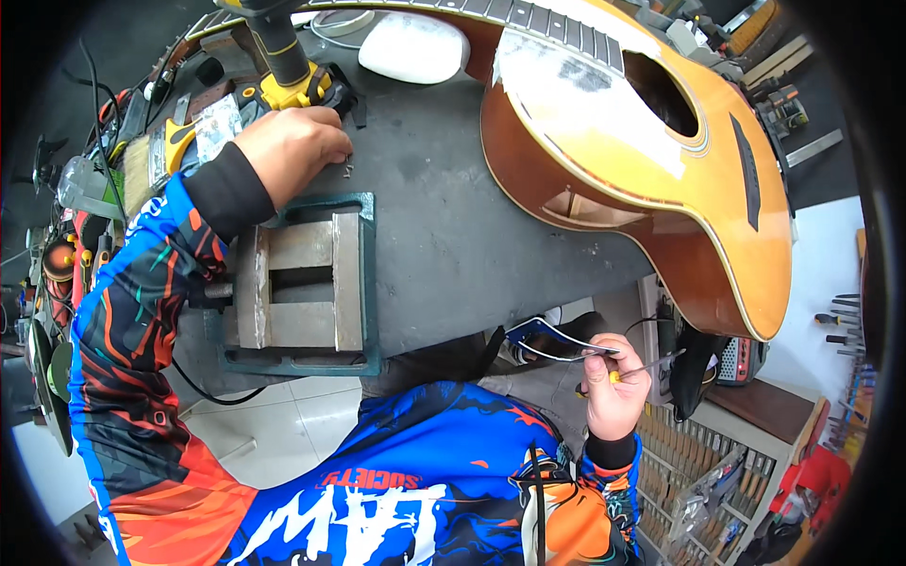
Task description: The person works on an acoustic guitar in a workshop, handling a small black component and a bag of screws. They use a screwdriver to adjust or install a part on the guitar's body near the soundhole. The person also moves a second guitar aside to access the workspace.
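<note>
Upper left of frame: left hand [294, 151], back uppermost, fingers curled down toward the bench [429, 245], fingertips right at a few small screws [348, 172]. Cannot tell whether a screw is pinched between them. Drill [294, 91], yellow and black, just beyond this hand near the top edge. Paintbrush [146, 170], pale bristles, at the left of the hand.

Left of centre, below the hand: steel vise [300, 248] on a green base, resting on the bench, jaws apart.

Right of centre, lower half: right hand [616, 385], palm turned up, fingers closed round a screwdriver [614, 377] with some yellow on its handle; shaft points right. Same hand holds a thin curved piece [547, 328], dark blue with pale edging, by its right end, thumb close against it.

Upper right: acoustic guitar [703, 179] on the bench, amber top facing up, neck running toward upper left, opening cut in its near side. White rounded object [412, 47] beside the neck, top centre.
</note>
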`<act>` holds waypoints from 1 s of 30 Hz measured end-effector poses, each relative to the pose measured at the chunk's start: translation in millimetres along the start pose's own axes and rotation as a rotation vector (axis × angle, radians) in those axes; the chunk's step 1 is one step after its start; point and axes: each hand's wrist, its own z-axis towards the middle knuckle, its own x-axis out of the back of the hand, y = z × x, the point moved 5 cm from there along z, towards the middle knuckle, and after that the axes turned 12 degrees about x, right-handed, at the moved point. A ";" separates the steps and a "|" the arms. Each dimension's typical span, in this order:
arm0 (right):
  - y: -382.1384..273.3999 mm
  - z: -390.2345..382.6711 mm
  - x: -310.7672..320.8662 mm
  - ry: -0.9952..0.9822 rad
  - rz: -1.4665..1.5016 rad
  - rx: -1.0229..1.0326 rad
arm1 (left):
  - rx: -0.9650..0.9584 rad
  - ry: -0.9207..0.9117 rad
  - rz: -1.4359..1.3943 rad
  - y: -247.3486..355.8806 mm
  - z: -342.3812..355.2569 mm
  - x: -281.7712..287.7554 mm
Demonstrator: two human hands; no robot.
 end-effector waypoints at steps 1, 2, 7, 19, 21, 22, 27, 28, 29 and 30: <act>-0.8 -0.7 -0.1 0.002 0.000 0.009 | -0.014 0.012 0.015 0.9 0.9 -1.2; -2.8 -1.8 1.0 -0.017 -0.056 0.031 | -0.011 0.030 0.033 1.6 0.8 -4.2; -8.6 5.7 4.9 0.034 -0.011 0.029 | -0.108 -0.023 0.043 6.3 1.8 3.8; -28.9 63.5 -13.2 0.062 -0.030 0.223 | -0.033 0.158 -0.011 13.4 -3.8 43.0; -27.3 71.3 -17.1 0.063 0.006 0.235 | 0.147 0.248 -0.293 26.2 -13.0 61.9; -23.4 74.1 -16.8 0.065 -0.006 0.207 | 0.166 0.285 -0.425 28.8 -18.2 63.9; -22.6 88.5 -23.8 0.103 0.007 0.178 | 0.290 0.274 -0.885 79.7 -37.5 59.6; -22.9 90.5 -24.7 0.113 0.006 0.178 | 0.318 0.249 -0.977 90.8 -39.8 53.3; -23.1 92.0 -24.4 0.126 0.003 0.177 | 0.344 0.223 -1.069 102.9 -40.8 45.8; -23.1 93.4 -23.0 0.141 -0.024 0.209 | 0.375 0.200 -1.129 116.4 -41.9 38.9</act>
